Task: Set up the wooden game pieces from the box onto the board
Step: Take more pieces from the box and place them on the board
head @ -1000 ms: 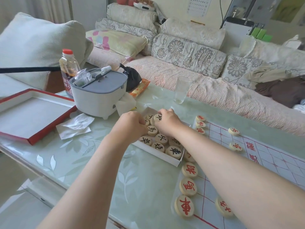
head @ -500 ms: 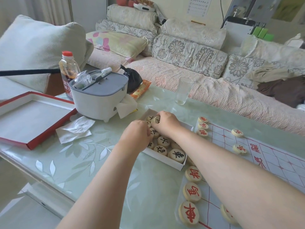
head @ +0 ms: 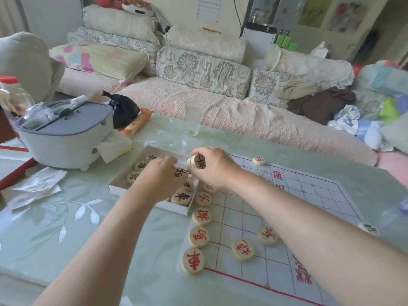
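Note:
A shallow white box on the table holds several round wooden pieces with black characters. My left hand is over the box and holds a black-lettered piece at its fingertips. My right hand is lifted just right of the box, gripping a small stack of black-lettered pieces. The paper board with red grid lines lies to the right. Red-lettered pieces line its left edge, with more scattered on the grid.
A grey-lidded white container stands at the back left, with a bottle behind it and crumpled tissue in front. An empty glass stands behind the box. A red-edged box lid lies at the far left. A sofa runs behind the table.
Both hands have come up out of the box. The right hand now holds a stack of pieces raised above the box's right edge; the left hand has picked up one piece.

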A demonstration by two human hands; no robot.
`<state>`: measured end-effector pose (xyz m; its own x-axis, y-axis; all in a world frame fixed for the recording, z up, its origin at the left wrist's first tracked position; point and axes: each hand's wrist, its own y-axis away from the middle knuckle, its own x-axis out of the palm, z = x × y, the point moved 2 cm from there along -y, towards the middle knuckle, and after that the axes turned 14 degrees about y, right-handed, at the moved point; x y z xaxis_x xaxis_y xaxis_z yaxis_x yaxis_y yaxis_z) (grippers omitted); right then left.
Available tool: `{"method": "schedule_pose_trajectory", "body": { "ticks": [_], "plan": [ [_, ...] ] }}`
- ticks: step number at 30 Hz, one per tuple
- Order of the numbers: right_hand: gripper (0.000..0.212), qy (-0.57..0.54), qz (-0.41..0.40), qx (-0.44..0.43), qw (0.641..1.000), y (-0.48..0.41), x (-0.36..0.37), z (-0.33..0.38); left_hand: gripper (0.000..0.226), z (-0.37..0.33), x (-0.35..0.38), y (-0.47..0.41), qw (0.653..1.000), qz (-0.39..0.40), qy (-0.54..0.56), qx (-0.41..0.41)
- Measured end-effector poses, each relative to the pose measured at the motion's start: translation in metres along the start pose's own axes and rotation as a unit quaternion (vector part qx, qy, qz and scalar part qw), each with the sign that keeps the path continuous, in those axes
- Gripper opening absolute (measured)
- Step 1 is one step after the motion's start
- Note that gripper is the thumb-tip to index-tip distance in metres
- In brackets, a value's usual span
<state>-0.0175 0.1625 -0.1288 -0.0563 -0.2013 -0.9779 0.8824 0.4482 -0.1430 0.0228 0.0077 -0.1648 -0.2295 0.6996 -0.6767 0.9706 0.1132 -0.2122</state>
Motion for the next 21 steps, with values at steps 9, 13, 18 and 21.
{"method": "schedule_pose_trajectory", "body": {
  "ticks": [9, 13, 18, 21],
  "plan": [
    [0.046, 0.022, 0.049, 0.108, 0.993, 0.129, -0.049, -0.115, 0.03, -0.118, 0.072, 0.047, 0.986, 0.09, 0.014, 0.139],
    [0.047, 0.035, 0.079, 0.15, 0.985, 0.182, -0.057, -0.158, 0.026, -0.155, 0.105, 0.068, 0.973, 0.16, 0.048, 0.161],
    [0.043, 0.054, 0.113, 0.185, 0.975, 0.233, -0.053, -0.194, 0.026, -0.187, 0.149, 0.089, 0.952, 0.221, 0.04, 0.21],
    [0.041, 0.062, 0.121, 0.19, 0.972, 0.248, -0.051, -0.21, 0.029, -0.199, 0.173, 0.098, 0.94, 0.234, 0.016, 0.246]
  ]
}}
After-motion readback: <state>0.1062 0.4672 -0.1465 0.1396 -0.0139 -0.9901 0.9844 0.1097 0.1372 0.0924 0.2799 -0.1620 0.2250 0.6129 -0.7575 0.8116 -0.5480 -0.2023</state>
